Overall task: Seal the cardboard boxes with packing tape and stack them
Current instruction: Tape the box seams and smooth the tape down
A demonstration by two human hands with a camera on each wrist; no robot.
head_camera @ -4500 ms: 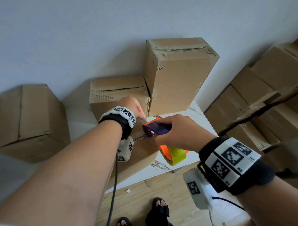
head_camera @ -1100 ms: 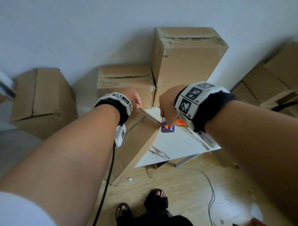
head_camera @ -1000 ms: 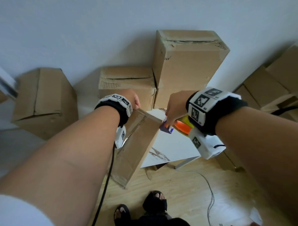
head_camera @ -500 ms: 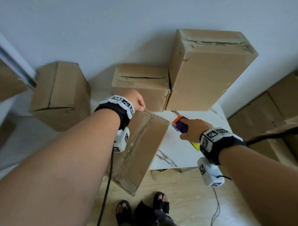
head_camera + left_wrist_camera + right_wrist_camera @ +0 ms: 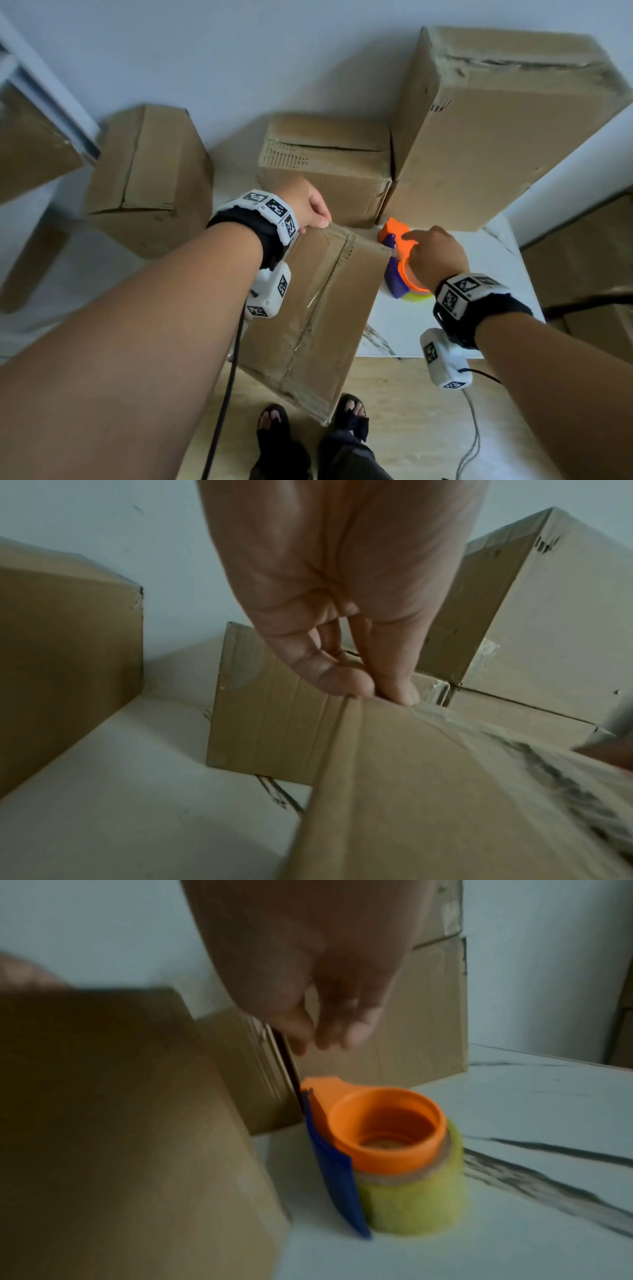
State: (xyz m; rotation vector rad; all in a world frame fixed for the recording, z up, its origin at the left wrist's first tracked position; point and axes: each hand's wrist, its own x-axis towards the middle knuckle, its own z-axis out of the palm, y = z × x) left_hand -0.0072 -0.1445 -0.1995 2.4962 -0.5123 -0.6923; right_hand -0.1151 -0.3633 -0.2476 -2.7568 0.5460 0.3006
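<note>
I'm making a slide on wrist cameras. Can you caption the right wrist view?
Right hand hovers open just above the orange tape dispenser standing on the white table.

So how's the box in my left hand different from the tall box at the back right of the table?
The held box is tilted, hanging off the table edge, gripped by the left hand; the tall box stands upright on the table, untouched. The held box looks slimmer. Both are brown cardboard with clear tape.
</note>
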